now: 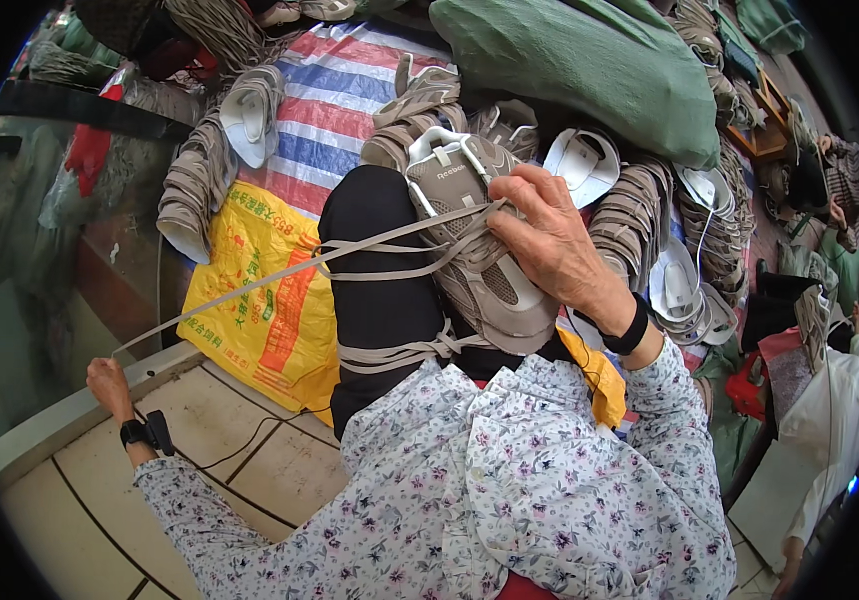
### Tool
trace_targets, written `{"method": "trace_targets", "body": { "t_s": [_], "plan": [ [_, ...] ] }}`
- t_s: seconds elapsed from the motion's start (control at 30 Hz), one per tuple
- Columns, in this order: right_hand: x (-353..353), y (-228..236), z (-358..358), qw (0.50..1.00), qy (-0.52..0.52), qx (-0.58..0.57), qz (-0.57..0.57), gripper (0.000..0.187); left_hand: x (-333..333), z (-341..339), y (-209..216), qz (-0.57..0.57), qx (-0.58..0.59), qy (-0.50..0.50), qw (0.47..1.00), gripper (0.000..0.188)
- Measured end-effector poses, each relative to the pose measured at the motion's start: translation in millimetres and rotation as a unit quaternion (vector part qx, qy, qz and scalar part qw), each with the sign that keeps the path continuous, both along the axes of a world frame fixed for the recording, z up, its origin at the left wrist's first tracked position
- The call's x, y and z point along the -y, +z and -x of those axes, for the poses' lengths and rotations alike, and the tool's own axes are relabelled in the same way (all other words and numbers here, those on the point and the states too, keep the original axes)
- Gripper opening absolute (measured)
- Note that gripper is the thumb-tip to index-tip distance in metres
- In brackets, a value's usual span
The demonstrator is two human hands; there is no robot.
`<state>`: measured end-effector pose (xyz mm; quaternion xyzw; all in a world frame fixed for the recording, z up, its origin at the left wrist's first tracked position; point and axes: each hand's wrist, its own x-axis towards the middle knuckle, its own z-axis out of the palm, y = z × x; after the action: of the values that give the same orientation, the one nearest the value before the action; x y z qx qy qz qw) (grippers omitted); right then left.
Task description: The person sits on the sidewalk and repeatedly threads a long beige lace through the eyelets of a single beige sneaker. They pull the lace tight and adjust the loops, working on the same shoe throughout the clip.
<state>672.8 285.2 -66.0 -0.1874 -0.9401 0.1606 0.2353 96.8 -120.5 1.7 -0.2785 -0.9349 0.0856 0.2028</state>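
Observation:
A grey-brown shoe upper (455,180) with white trim lies across my lap, its laces partly threaded. One long flat beige shoelace (280,275) runs taut from the upper down to the far left. My left hand (107,385) is closed on that lace's end, well out over the tiled floor. Over the upper, my right hand (550,240) pinches the lace between thumb and fingers near the eyelets. Looser loops of lace hang over my dark trouser leg (370,210). A bundle of spare laces (390,357) is tied round the thigh.
Stacked shoe uppers (195,185) stand at the left, and more stacks (635,215) at the right. A yellow printed sack (260,290) lies beside my leg, on a striped sheet (325,110). Behind is a large green sack (580,70); glass panelling (50,270) borders the left. Other people sit at far right.

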Motion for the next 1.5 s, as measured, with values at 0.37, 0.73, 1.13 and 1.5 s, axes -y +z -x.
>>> {"method": "trace_targets", "body": {
  "t_s": [0.37, 0.73, 1.13, 1.5],
  "plan": [
    [-32, 2, -12, 0.939, 0.049, -0.007, 0.339, 0.023, 36, 33, 15, -0.016, -0.02, -0.021, 0.999, 0.023],
    [-28, -7, 1, 0.951, -0.009, -0.065, 0.301, 0.016, 27, 43, 40, -0.073, -0.016, -0.035, 0.997, 0.02],
    [-26, 5, 6, 0.96, -0.004, -0.066, 0.27, 0.008, -268, -370, -51, -0.122, 0.545, -0.439, 0.704, 0.014],
    [-46, 2, -3, 0.647, -0.041, -0.201, 0.734, 0.014, -282, -356, -40, -0.096, 0.722, -0.294, 0.619, 0.021]
  ]
}}
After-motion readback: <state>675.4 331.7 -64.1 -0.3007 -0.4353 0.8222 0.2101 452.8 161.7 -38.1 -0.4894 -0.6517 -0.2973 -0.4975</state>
